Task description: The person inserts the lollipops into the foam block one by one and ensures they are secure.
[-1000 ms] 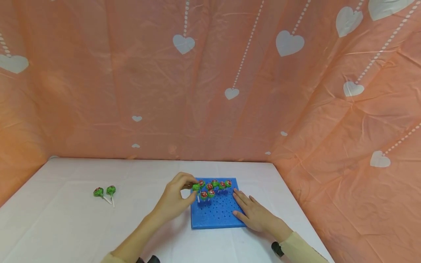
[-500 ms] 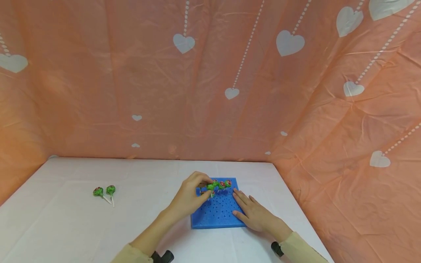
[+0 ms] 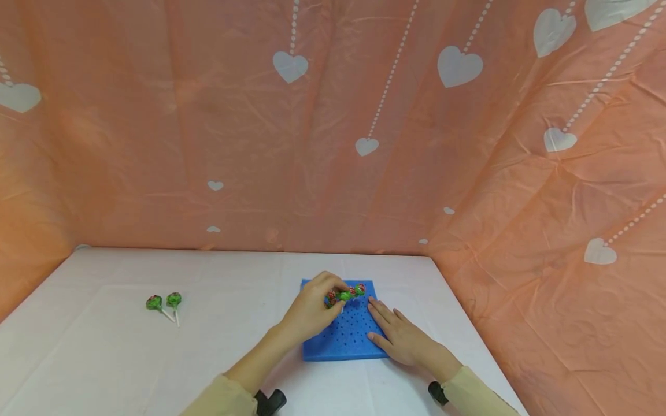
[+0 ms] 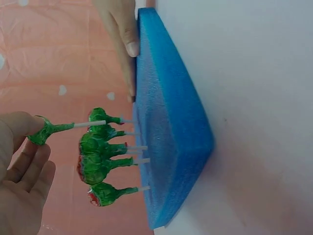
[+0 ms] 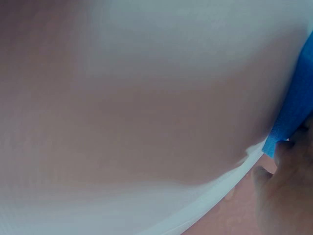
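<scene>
My left hand (image 3: 311,306) pinches a lollipop (image 4: 46,131) by its green-wrapped head, between thumb and finger. In the left wrist view its white stick is free and points toward the blue foam board (image 3: 333,349), which is dotted with small holes. Several more lollipops (image 4: 98,155) in green and red wrappers stand with their sticks in the board, toward its far side; the left hand partly hides them in the head view. My right hand (image 3: 403,336) lies with fingers extended on the board's right edge.
Two lollipops, a left one (image 3: 154,302) and a right one (image 3: 174,300), lie on the white tablecloth (image 3: 104,352) at the left, sticks toward the front. An orange curtain (image 3: 250,144) with white hearts hangs behind and along the right side.
My left hand has moved right across the board with the pinched lollipop, from the board's left edge to over its middle. The right hand stays in place.
</scene>
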`<action>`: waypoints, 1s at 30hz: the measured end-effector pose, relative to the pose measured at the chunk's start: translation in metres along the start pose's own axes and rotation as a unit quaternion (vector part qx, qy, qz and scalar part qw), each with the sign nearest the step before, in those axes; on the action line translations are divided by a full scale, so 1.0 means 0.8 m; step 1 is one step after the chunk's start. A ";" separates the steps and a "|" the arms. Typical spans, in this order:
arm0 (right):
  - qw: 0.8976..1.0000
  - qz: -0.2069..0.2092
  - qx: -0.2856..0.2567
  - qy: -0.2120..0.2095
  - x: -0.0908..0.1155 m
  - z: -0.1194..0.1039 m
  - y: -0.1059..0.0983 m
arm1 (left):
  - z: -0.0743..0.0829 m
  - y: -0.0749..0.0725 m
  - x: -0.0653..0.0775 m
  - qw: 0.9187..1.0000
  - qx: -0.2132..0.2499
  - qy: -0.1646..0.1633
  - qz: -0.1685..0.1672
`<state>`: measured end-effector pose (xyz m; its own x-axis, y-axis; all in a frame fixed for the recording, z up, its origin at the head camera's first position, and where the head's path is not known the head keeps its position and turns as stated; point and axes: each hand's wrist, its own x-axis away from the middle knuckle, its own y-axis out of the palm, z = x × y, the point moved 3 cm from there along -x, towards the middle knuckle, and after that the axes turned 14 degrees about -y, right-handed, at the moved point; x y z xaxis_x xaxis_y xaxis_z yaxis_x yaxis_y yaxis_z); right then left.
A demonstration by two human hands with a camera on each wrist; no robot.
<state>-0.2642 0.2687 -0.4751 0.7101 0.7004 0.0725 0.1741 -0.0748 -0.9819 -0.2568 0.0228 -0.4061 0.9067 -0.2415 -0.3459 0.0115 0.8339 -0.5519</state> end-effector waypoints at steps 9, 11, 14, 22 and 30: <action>1.000 -0.001 -0.002 0.000 0.001 -0.002 -0.001 | -0.009 0.015 -0.004 0.999 -0.031 -0.007 -0.009; 1.000 0.001 -0.004 -0.001 0.001 -0.002 -0.001 | -0.010 0.018 -0.005 0.999 -0.033 -0.011 -0.012; 1.000 0.003 -0.005 -0.001 0.002 -0.003 -0.002 | -0.014 0.021 -0.006 0.999 -0.030 -0.017 -0.018; 1.000 0.010 -0.006 -0.009 0.002 -0.005 -0.004 | -0.023 0.025 -0.006 0.999 -0.035 -0.005 -0.011; 1.000 0.010 -0.006 -0.015 0.001 -0.004 -0.003 | -0.026 0.028 -0.006 0.999 -0.045 -0.005 -0.010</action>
<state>-0.2614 0.2672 -0.4723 0.6925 0.7198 0.0483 0.1688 -0.0967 -0.9809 -0.2695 0.0321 -0.4329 0.9104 -0.2522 -0.3279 -0.0086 0.7810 -0.6244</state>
